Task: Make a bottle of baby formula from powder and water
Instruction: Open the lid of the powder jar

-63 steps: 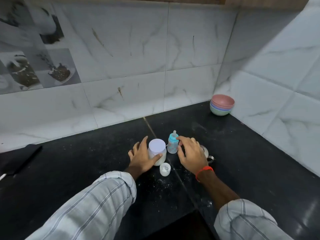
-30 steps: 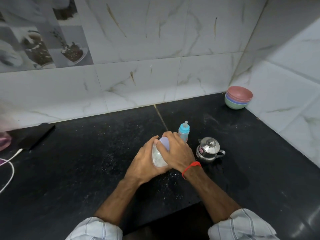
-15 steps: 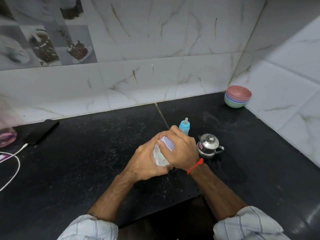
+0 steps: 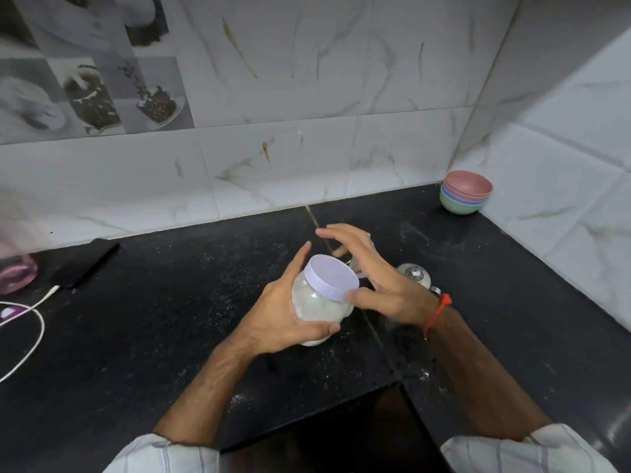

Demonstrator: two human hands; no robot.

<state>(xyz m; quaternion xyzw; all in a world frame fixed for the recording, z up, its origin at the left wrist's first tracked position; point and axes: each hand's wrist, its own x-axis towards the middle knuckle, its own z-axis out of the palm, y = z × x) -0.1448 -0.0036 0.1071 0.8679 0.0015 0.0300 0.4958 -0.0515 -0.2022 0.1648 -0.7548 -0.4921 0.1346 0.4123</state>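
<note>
While left hand (image 4: 278, 317) grips powder jar (image 4: 316, 307), right hand (image 4: 372, 274) hovers fingers spread, thumb touching lid (image 4: 331, 276).

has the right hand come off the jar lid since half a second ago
Yes. The right hand has opened and slid right off the lid, toward the steel pot.

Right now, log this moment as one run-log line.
step: opening powder jar | left hand: grips jar body, tilted | right hand: fingers spread, thumb at lid edge | lid: on | kettle: behind right hand
</note>
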